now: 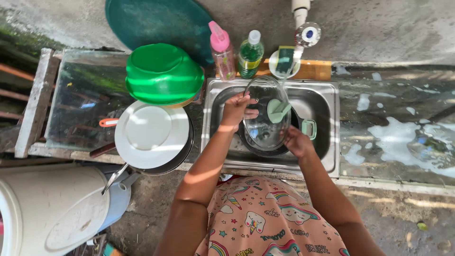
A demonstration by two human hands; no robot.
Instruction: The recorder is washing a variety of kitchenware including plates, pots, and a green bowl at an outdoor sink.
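Overhead, glass lid (263, 118) in both hands, above pot (303, 127) in sink (327, 156).

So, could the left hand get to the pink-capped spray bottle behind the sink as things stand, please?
Probably not at once: the left hand is gripping the glass lid. Otherwise the pink-capped spray bottle stands just beyond it, with nothing between.

Hard daylight fell in patches, leaving dappled shadows over the sink (327, 156). Glare bleached the white plate (150, 134). Edges bowed slightly; focus stayed sharp.
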